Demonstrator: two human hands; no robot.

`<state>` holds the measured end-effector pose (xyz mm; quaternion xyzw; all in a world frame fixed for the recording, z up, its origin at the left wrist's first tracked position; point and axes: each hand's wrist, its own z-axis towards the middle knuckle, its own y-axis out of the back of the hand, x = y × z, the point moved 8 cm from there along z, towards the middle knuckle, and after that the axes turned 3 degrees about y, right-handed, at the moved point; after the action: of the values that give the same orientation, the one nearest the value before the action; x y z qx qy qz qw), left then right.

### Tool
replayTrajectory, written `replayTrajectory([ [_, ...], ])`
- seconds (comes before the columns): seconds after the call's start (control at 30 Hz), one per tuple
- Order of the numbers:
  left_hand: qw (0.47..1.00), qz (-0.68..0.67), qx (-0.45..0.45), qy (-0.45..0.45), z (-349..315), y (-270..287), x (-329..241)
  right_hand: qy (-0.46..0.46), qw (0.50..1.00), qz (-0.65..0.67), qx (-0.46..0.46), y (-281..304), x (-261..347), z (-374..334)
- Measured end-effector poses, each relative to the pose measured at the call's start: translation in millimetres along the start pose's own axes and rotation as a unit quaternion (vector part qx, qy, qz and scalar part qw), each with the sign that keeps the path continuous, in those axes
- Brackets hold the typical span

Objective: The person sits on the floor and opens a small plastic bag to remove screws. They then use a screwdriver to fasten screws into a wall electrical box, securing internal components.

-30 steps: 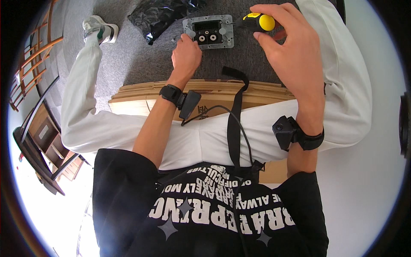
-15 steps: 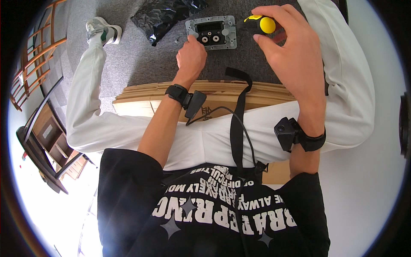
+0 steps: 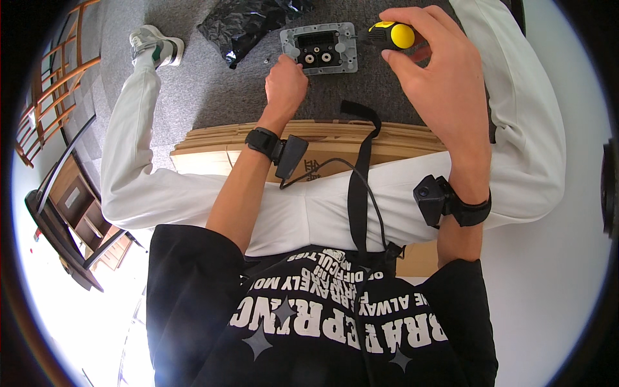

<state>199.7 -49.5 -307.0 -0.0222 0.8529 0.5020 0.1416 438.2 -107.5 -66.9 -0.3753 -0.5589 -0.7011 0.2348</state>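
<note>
On the dark carpet lies a grey rectangular housing (image 3: 350, 57) with screw holes along its rim. Its black inner part (image 3: 316, 42) carries two round metal-ringed fittings. My left hand (image 3: 285, 84) is closed at the near left corner of the housing, fingertips on its edge. My right hand (image 3: 445, 71) grips a black-and-yellow screwdriver (image 3: 387, 35) to the right of the housing. The screwdriver lies sideways, its yellow end toward my palm and its thin shaft pointing left at the housing's right edge. Whether the tip touches a screw is too small to tell.
A crumpled black plastic bag (image 3: 238, 29) lies to the left beyond the housing. Near it is a small metal piece (image 3: 266, 61), perhaps a screw. Flattened cardboard (image 3: 225, 138) is stacked between my legs. A black strap (image 3: 358, 193) and cable hang across my lap.
My left hand has slid slightly nearer to me along the housing's left side, down to its corner. The screwdriver has turned a little in my right hand, which stays in place.
</note>
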Motion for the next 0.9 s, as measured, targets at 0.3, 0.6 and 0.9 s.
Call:
replayTrajectory([
  [0.3, 0.999, -0.039, 0.012, -0.016, 5.1, -6.9, 8.8, 0.003, 1.0, -0.001, -0.004, -1.6, -4.2, -1.4],
  [0.6, 0.992, -0.097, 0.02, 0.072, -2.6, -8.4, 5.9, 0.014, 1.0, 0.011, -0.01, -3.4, -9.7, -2.9],
  [0.9, 0.99, -0.115, -0.076, 0.022, -6.6, 5.4, 5.1, 0.007, 1.0, -0.019, -0.01, -3.5, -1.4, -2.5],
])
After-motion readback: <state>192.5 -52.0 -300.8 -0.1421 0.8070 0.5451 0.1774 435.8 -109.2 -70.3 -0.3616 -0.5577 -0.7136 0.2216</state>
